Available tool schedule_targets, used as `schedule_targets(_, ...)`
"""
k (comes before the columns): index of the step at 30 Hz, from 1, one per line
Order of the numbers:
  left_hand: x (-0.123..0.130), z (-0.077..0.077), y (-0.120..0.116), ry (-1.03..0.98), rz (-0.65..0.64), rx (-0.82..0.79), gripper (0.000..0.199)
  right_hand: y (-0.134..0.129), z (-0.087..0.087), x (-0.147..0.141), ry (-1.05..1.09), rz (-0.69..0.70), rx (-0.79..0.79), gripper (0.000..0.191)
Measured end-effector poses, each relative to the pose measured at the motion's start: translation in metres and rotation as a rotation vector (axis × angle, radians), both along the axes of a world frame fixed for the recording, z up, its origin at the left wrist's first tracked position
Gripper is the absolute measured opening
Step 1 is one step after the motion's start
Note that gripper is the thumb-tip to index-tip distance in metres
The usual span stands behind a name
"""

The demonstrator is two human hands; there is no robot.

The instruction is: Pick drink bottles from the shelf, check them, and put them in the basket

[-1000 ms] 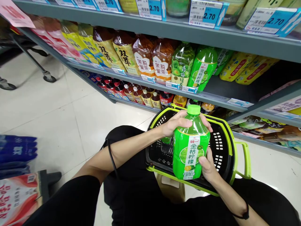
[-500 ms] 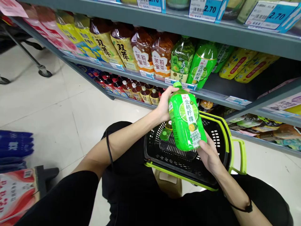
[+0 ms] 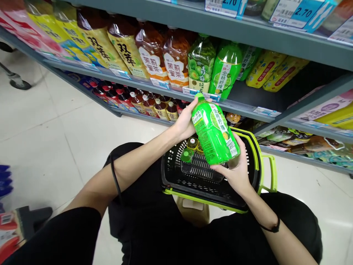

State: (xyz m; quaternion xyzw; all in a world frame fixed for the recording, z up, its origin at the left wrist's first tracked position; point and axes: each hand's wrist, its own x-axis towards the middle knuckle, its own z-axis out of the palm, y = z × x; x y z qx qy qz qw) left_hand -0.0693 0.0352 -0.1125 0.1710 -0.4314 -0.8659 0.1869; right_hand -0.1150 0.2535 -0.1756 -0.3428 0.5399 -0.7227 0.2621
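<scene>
The green bottle (image 3: 214,133), upright over the basket (image 3: 257,154) a second ago, is now tilted toward the shelf edge (image 3: 242,107), clasped by both hands (image 3: 185,123) (image 3: 234,173).

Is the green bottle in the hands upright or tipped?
Tipped. The green bottle leans with its cap up-left, toward the shelf, the left hand at its neck and the right hand under its base.

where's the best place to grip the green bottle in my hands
Grip the green bottle at both ends: it is tilted, cap up-left, heavy base down-right. The left hand comes from the left at the narrow shoulder; the right hand cups the wide base from below, likely the steadiest hold.
</scene>
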Motion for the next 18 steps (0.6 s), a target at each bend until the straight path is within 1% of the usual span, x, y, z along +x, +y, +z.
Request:
schedule_targets(2, 0.001, 0.0, 0.001, 0.018, 0.002, -0.013, 0.044, 0.0, 0.0, -0.007, -0.023, -0.051, -0.017, 0.105)
schedule_targets(4, 0.001, -0.001, 0.003, 0.023, 0.007, -0.029, 0.043, 0.0, 0.002, -0.012, -0.135, -0.064, -0.044, 0.098)
schedule_targets(6, 0.0, -0.005, 0.004, 0.018, 0.016, -0.046, 0.042, 0.002, 0.007, -0.013, -0.309, 0.0, -0.059, 0.09)
schedule_targets(8, -0.001, -0.008, 0.004, 0.018, 0.012, -0.065, 0.041, 0.004, 0.015, -0.014, -0.471, 0.118, -0.059, 0.087)
schedule_targets(10, -0.002, -0.01, 0.003, 0.033, -0.006, -0.097, 0.041, 0.007, 0.021, -0.015, -0.594, 0.215, -0.064, 0.087)
schedule_targets(12, -0.001, -0.007, 0.001, 0.064, -0.035, -0.143, 0.041, 0.01, 0.024, -0.019, -0.702, 0.272, -0.058, 0.09)
schedule_targets(14, 0.001, -0.002, 0.0, 0.102, -0.07, -0.197, 0.041, 0.013, 0.02, -0.023, -0.797, 0.313, -0.027, 0.097)
schedule_targets(18, 0.005, 0.006, 0.0, 0.115, -0.112, -0.259, 0.041, 0.015, 0.006, -0.028, -0.938, 0.388, 0.059, 0.108)
